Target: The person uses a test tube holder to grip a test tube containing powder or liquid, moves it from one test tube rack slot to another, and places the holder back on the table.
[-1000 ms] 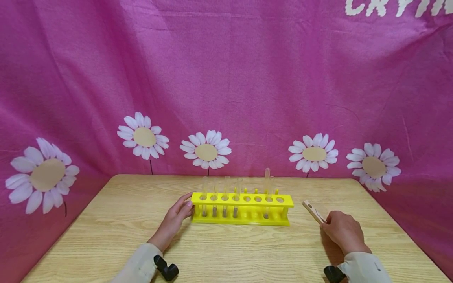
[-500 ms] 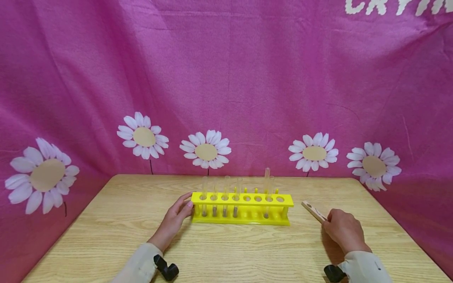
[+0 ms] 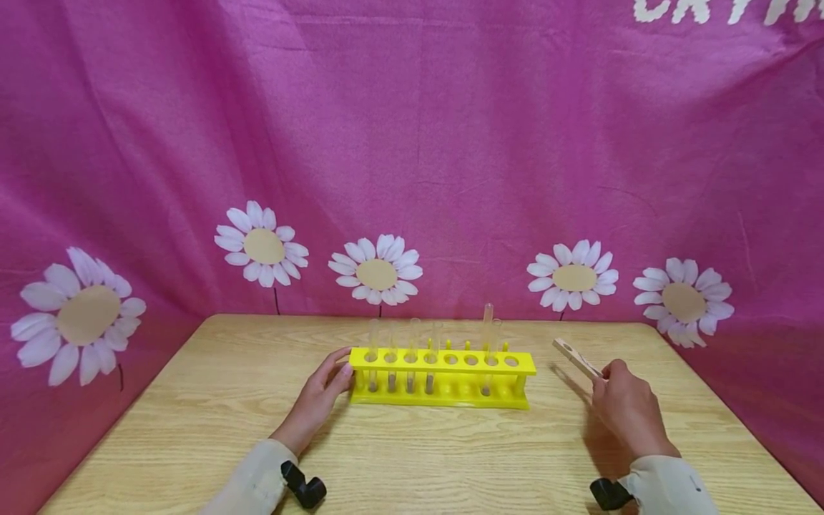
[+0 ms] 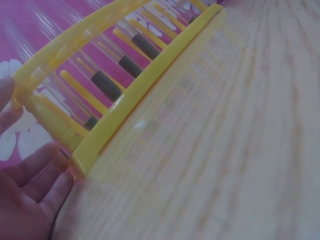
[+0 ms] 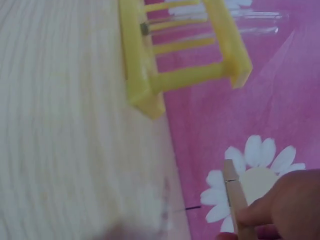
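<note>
A yellow test tube rack [image 3: 444, 368] stands upright on the table. My left hand [image 3: 315, 397] holds its left end, thumb at the front and fingers reaching behind. In the left wrist view, fingertips [image 4: 60, 187] lie against the base's end. Several clear test tubes [image 3: 414, 336] stand in the left holes, with dark grey material low inside them. Another such tube stands near the right end, and an upturned tube [image 3: 488, 316] sits on a rear peg. To the right of the rack, my right hand [image 3: 629, 408] pinches a wooden test tube holder [image 3: 577, 359], raised off the table.
The wood-grain table [image 3: 450, 458] ends at the back against a magenta cloth [image 3: 476, 143] with printed daisies. Dark wrist-camera mounts [image 3: 302, 488] sit on both cream sleeves. Some rack holes between the tubes hold nothing.
My right hand has lifted the test tube holder's tip up off the table, its shadow now separate. My left hand and the rack stay put; the view has shifted slightly.
</note>
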{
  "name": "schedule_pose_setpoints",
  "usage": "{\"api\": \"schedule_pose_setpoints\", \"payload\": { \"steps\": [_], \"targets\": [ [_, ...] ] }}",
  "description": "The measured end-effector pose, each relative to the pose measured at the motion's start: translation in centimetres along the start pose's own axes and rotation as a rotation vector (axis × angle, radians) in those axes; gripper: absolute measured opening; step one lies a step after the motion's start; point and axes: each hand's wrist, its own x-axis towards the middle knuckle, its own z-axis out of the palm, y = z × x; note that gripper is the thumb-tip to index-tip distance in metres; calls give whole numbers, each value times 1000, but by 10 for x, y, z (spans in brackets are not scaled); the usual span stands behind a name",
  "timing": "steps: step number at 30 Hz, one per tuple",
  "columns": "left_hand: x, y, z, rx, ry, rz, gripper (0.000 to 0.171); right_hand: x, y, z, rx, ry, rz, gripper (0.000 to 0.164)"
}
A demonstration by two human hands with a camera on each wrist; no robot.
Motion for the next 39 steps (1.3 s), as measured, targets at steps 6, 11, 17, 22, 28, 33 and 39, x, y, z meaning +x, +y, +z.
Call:
{"api": "schedule_pose_setpoints", "payload": {
  "steps": [6, 11, 17, 22, 28, 33, 39],
  "targets": [
    [0, -1, -1, -20, -5, 37, 51, -2, -17, -4, 79, 138, -105, 24],
    [0, -3, -2, -17, -6, 50, 51, -8, -37, -8, 103, 268, -200, 22],
    [-1, -5, -3, -5, -6, 33, 51, -17, -59, -14, 135, 385, -290, 21],
    [-2, -5, -3, -27, -11, 45, 49, -24, -74, -18, 186, 419, -360, 24],
    [-2, -5, -4, -46, -15, 56, 47, -29, -83, -17, 199, 450, -445, 26],
    [-2, -6, -4, -15, -3, 41, 52, -32, -88, -16, 168, 457, -476, 27],
    [-1, -4, -3, -4, -13, 42, 54, -33, -92, -14, 139, 476, -499, 25]
  ]
}}
